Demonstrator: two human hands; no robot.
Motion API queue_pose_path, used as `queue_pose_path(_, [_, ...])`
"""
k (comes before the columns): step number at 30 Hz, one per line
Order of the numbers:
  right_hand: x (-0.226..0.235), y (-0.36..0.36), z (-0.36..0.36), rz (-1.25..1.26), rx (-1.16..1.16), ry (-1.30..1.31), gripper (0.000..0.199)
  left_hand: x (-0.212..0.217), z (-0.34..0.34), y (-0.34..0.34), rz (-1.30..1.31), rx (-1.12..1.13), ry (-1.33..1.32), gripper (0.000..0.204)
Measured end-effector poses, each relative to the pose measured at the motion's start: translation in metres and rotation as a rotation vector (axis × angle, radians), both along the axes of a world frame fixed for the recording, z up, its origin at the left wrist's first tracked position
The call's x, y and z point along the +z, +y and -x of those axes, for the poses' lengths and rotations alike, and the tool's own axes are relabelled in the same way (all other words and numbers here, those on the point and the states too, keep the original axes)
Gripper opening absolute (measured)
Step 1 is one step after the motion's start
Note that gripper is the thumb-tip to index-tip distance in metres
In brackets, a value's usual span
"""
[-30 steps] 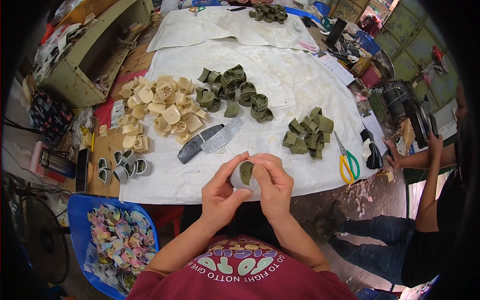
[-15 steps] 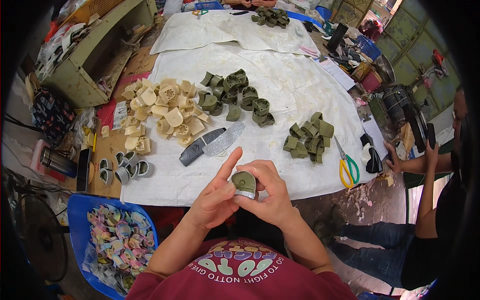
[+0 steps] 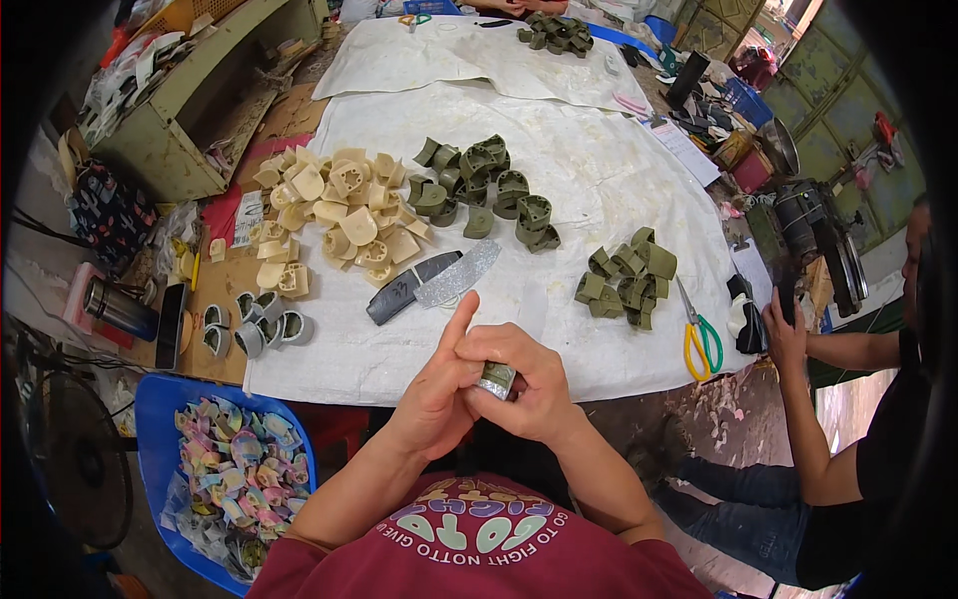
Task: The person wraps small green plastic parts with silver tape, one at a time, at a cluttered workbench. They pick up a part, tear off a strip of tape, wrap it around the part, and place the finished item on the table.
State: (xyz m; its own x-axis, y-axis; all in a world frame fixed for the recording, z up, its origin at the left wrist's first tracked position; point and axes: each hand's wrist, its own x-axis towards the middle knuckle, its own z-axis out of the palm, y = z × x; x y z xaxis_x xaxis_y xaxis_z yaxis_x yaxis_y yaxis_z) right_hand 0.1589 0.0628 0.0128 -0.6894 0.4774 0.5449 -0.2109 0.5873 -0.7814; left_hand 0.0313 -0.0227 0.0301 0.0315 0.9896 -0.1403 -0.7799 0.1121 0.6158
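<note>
Between my two hands is an olive-green molded cup-shaped piece (image 3: 496, 375) with a silver glitter strip along its near side. My right hand (image 3: 529, 384) wraps its fingers over the top of it and presses a thumb on the strip. My left hand (image 3: 439, 397) grips the piece's left side, its index finger pointing up and away. Fingers hide most of the piece. Just beyond, silver glitter strips (image 3: 461, 275) lie beside a dark strip (image 3: 394, 299) on the white sheet (image 3: 589, 190). Olive pieces lie in a far pile (image 3: 479, 180) and a right pile (image 3: 631, 280).
Cream molded pieces (image 3: 349, 205) are heaped at left, near several grey-wrapped ones (image 3: 269, 324). Scissors (image 3: 699, 339) lie at the right edge. A blue tub (image 3: 150, 439) of colourful pieces stands at lower left. A co-worker (image 3: 838, 439) at right holds a dark phone-like object (image 3: 787, 292).
My right fingers have closed over the top of the olive-green piece, covering its hollow side. At right, the co-worker's hands have come together around the dark object. The view has shifted slightly.
</note>
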Motion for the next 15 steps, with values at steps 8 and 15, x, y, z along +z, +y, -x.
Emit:
queue_pose_path(8, [0.008,-0.005,-0.006,0.097,-0.067,-0.097,0.05,-0.007,0.0,-0.003,-0.023,0.098,-0.026,0.079])
queue_pose_path(15, [0.013,-0.017,-0.001,0.731,-0.009,0.089,0.036,-0.009,-0.003,0.002,-0.052,0.185,-0.027,0.081])
